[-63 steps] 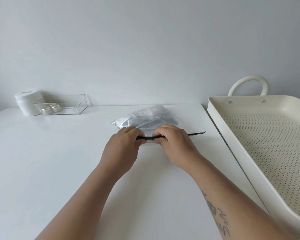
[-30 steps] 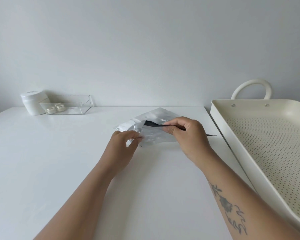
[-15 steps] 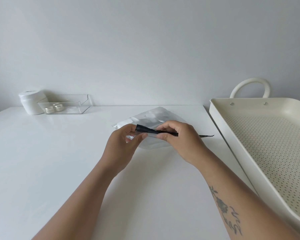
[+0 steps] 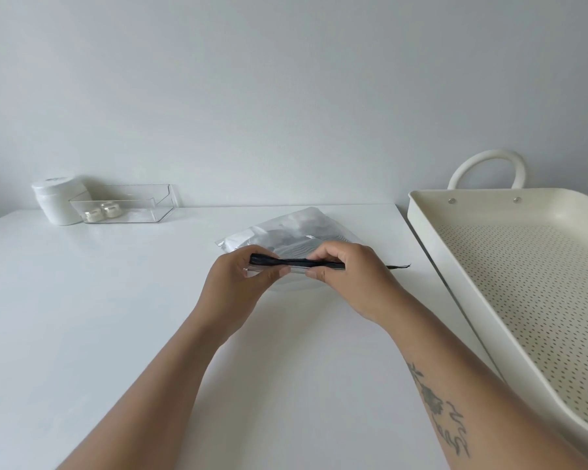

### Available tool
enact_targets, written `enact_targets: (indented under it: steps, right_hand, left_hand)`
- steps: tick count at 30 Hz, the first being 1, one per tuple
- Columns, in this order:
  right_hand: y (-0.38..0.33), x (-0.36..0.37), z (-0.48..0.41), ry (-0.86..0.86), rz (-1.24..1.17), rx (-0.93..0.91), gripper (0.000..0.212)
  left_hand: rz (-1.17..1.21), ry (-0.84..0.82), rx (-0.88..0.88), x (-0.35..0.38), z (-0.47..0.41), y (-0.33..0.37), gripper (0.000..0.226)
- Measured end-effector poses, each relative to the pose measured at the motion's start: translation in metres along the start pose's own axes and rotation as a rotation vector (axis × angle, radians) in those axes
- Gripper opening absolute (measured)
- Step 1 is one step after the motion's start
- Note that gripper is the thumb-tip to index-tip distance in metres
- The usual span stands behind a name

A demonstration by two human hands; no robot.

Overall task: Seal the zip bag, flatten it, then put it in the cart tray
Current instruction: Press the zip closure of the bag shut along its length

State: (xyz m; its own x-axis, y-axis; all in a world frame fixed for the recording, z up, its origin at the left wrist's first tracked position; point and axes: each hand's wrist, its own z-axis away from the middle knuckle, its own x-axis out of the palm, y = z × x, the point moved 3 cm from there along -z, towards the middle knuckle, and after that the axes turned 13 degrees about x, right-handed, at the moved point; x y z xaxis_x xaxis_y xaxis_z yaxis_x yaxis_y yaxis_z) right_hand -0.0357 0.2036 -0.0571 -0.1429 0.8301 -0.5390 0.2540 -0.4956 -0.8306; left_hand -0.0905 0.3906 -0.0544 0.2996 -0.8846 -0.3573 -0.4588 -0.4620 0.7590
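A clear zip bag (image 4: 296, 234) with a black zip strip along its near edge lies on the white table, with dark contents showing through it. My left hand (image 4: 238, 283) pinches the left end of the black strip. My right hand (image 4: 350, 279) pinches the strip just to the right of it, thumb below and fingers on top. The near edge of the bag is lifted slightly off the table between my hands. The strip's right tip pokes out past my right hand. The cream perforated cart tray (image 4: 421, 218) stands to the right, beside the table.
A white jar (image 4: 56, 205) and a clear plastic box (image 4: 157, 201) holding two small containers stand at the table's back left, against the wall. The cart tray has a looped white handle (image 4: 487, 167) at its far end. The table's right edge runs next to the tray.
My hands have drawn close together on the black strip again, and the strip has turned level. A second ago my right hand held the strip raised, apart from my left.
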Motion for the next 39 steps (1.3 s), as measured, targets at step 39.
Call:
enact_targets:
  steps: [39]
  right_hand:
    - [-0.023,0.01,0.011,0.063,0.239,-0.147,0.007]
  left_hand:
    - [-0.431,-0.088,0.201,0.0,0.0,0.017,0.001]
